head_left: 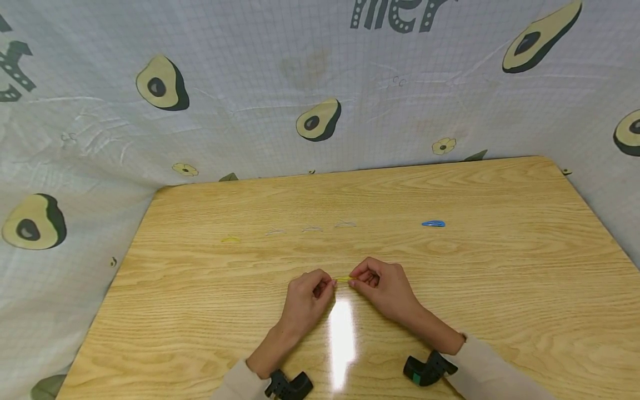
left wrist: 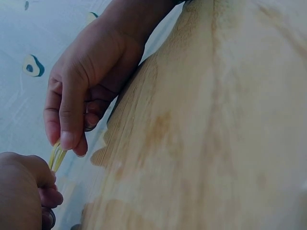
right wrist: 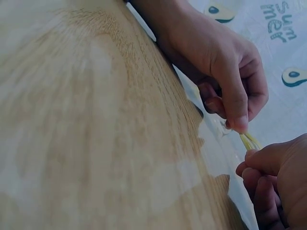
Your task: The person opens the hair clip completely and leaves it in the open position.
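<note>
Both hands pinch opposite ends of a slim yellow hair clip [head_left: 343,279] over the middle of the table. My left hand [head_left: 306,297] holds its left end between thumb and fingertips. On the other end, my right hand [head_left: 392,291] has a thumb-and-finger pinch. In the left wrist view, narrow yellow strips of the clip [left wrist: 57,156] show between the two hands; fingertips cover both ends. From the right wrist, the same yellow clip [right wrist: 248,141] appears in the short gap between the hands.
Farther back on the wooden table [head_left: 500,250] lie a second yellow clip [head_left: 230,239], several thin whitish clips [head_left: 312,229] in a row, and a blue snap hair clip [head_left: 433,223] to the right. An avocado-printed cloth [head_left: 240,72] hangs behind the table.
</note>
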Action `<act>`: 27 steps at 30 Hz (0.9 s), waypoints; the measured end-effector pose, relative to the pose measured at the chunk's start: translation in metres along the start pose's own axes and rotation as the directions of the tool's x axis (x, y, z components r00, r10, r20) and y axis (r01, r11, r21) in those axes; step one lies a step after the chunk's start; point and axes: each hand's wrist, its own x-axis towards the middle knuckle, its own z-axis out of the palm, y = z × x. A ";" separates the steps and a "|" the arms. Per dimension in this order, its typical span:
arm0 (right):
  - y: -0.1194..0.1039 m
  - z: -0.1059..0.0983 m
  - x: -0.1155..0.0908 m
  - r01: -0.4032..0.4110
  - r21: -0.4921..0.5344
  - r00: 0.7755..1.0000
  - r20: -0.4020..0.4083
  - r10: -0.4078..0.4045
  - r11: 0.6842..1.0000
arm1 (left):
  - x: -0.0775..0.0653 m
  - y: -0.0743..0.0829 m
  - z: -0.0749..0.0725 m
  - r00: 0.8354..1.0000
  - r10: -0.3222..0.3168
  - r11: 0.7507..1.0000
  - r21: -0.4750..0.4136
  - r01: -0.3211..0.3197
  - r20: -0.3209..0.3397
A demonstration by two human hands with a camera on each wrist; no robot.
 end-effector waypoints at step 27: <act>-0.001 0.003 -0.002 -0.001 -0.004 1.000 -0.026 0.001 1.000 | 0.000 0.000 0.000 1.000 -0.001 1.000 -0.004 0.001 -0.009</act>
